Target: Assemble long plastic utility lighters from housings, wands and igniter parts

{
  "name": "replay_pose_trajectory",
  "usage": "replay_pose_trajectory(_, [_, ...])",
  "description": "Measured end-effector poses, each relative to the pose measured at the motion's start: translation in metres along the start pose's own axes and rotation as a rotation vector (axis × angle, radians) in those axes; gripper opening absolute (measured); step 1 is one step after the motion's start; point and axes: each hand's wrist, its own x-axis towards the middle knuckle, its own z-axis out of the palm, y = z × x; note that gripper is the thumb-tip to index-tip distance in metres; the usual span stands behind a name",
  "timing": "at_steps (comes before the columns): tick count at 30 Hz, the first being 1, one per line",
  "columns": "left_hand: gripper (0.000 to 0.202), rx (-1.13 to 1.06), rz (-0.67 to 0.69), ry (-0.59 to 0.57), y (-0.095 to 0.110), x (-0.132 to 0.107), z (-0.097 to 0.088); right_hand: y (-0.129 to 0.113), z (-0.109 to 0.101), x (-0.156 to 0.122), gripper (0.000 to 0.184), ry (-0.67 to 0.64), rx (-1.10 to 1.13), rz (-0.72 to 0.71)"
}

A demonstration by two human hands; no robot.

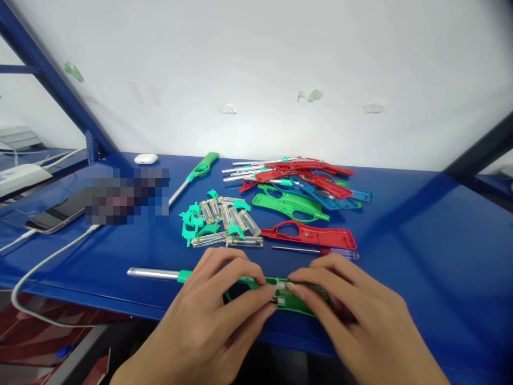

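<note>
An opened long-nosed gas lighter (297, 305) lies at the table's front edge, its green half-shell facing up and its metal tube (154, 273) pointing left. My left hand (218, 299) is closed over its middle, thumb and forefinger pinched at the small inner parts. My right hand (352, 305) is closed around the handle end, fingertips by a small whitish fitting (281, 285). A dark, see-through piece under the right fingers is mostly hidden. Just beyond the hands are a screwdriver (296, 248) and a red half-shell (328, 237).
Clear fuel tanks (245, 241) and teal trigger pieces (190, 220) lie in a loose heap. Behind them are stacked red, blue and green lighter parts (288, 203). A whole green lighter (200, 168), a phone (60, 211), cables and a white case (146, 159) are leftward.
</note>
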Motion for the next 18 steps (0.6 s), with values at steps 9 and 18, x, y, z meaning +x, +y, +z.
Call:
replay_pose_trajectory(9, [0.021, -0.026, -0.054, -0.041, 0.0009, 0.0008, -0.0011, -0.0007, -0.0008, 0.0, 0.024, -0.003, -0.013, 0.0])
replay_pose_trajectory(18, [0.02, -0.017, -0.054, -0.055, -0.0011, 0.0007, 0.0002, 0.0007, 0.0001, -0.0033, 0.02, -0.019, -0.001, 0.008])
